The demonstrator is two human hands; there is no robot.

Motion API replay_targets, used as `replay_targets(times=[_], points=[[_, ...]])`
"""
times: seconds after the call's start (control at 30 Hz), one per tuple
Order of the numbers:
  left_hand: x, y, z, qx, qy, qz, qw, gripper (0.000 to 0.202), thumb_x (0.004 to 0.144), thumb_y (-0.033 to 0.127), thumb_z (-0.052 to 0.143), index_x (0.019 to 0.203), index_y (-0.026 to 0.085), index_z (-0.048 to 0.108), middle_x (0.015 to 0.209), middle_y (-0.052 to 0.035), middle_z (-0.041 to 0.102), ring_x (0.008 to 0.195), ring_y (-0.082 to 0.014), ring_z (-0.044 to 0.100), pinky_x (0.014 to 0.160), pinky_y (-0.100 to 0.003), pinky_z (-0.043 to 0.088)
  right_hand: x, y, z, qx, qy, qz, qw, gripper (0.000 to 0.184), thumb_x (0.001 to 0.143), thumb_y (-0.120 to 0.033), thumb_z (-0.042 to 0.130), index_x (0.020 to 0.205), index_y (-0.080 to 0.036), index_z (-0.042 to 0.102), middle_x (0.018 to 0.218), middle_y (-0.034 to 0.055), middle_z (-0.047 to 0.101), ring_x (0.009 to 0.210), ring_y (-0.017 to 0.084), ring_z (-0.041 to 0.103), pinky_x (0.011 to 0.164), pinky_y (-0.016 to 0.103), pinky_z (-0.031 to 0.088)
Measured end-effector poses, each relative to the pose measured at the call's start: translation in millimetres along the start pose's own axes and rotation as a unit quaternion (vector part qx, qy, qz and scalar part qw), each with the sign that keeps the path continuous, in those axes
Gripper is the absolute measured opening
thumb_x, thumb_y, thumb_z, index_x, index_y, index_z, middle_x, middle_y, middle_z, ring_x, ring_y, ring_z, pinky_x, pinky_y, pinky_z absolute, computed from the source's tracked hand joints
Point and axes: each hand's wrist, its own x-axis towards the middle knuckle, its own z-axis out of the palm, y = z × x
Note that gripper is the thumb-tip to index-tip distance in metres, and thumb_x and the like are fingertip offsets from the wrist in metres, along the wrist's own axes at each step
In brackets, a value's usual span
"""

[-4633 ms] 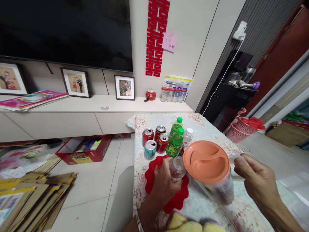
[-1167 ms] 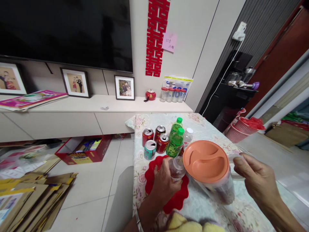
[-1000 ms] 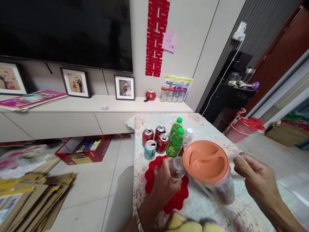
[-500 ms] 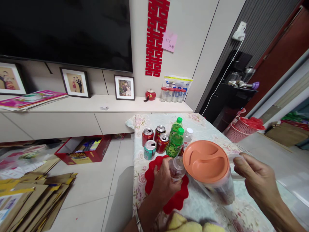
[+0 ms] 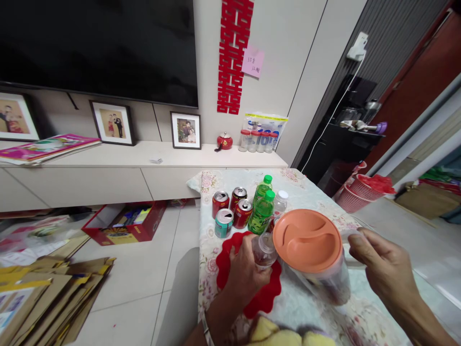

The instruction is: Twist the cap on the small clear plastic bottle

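Note:
My left hand (image 5: 248,269) is wrapped round a clear plastic bottle (image 5: 264,249) with its mouth uncapped, above a red scalloped mat (image 5: 264,299). In my right hand (image 5: 383,259) is the handle of a clear pitcher (image 5: 333,288) with an orange lid (image 5: 308,240). The pitcher leans toward the bottle, its lid edge beside the bottle's mouth. Whether liquid passes between them I cannot tell. Behind them stand red cans (image 5: 242,214), a teal can (image 5: 224,224), green-capped bottles (image 5: 262,212) and a white-capped bottle (image 5: 280,203).
A flowered cloth covers the table (image 5: 295,307). At its near edge lies a yellow cloth (image 5: 277,336). Beyond is a white cabinet (image 5: 209,156) with red-lidded jars (image 5: 256,142). On the floor are a red box (image 5: 126,228), flattened cardboard (image 5: 68,298) and a pink basket (image 5: 355,194).

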Motion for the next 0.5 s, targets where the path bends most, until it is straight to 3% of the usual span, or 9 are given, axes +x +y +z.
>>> replay_targets(times=[0.33,0.5], points=[[0,1,0.5,0.022,0.018,-0.010,1.000,0.071,0.077,0.029,0.084,0.146,0.032,0.070,0.142,-0.0122,0.097,0.138,-0.0453,0.093,0.136,-0.071,0.065,5,12,-6,0.000,-0.018,-0.012,1.000,0.084,0.081,-0.101,0.096,0.067,-0.025,0.063,0.077,0.0011,0.051,0.073,0.020,0.050,0.068,0.036,0.046],[0,2,-0.5,0.001,-0.005,-0.008,1.000,0.070,0.081,0.028,0.082,0.149,0.031,0.066,0.147,-0.0159,0.096,0.145,-0.0469,0.090,0.140,-0.077,0.059,3,8,-7,0.001,-0.019,-0.015,1.000,0.083,0.084,-0.098,0.095,0.068,-0.025,0.061,0.076,0.0008,0.049,0.074,0.019,0.049,0.069,0.036,0.044]])
